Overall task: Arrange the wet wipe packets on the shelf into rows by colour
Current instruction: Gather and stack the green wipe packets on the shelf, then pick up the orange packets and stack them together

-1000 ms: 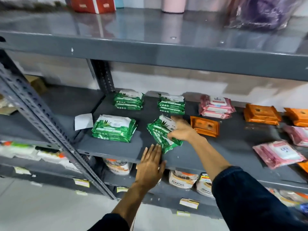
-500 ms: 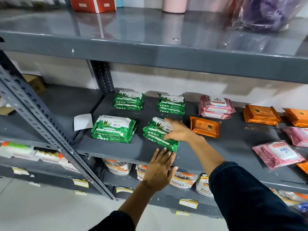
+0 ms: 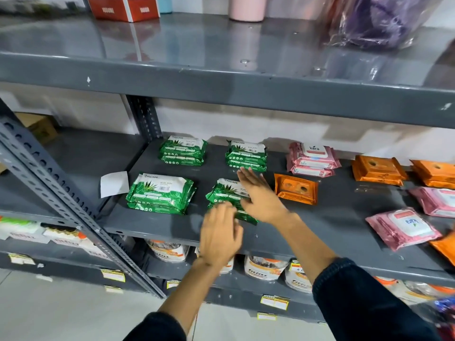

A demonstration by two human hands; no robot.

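Observation:
Four stacks of green wet wipe packets lie on the grey shelf [image 3: 332, 232]: back left [image 3: 182, 150], back middle [image 3: 246, 155], front left [image 3: 160, 193], and front middle [image 3: 225, 193]. My right hand [image 3: 261, 195] hovers flat over the right side of the front middle stack, fingers spread. My left hand [image 3: 220, 233] is at that stack's front edge, fingers open and blurred. Right of them lie an orange packet [image 3: 295, 189], a pink stack [image 3: 312, 158], more orange stacks [image 3: 378, 170] and loose pink packets [image 3: 403, 227].
A white paper slip [image 3: 114, 183] sits at the shelf's left edge beside a slanted metal upright [image 3: 61, 200]. The upper shelf [image 3: 221, 80] overhangs closely, holding a red box [image 3: 123, 7] and a purple bag [image 3: 379, 20]. Pouches [image 3: 264, 267] fill the lower shelf.
The tilted green packet has been laid flat onto the front middle stack. My right hand let go and opened above it; my left hand moved up to the stack's front edge.

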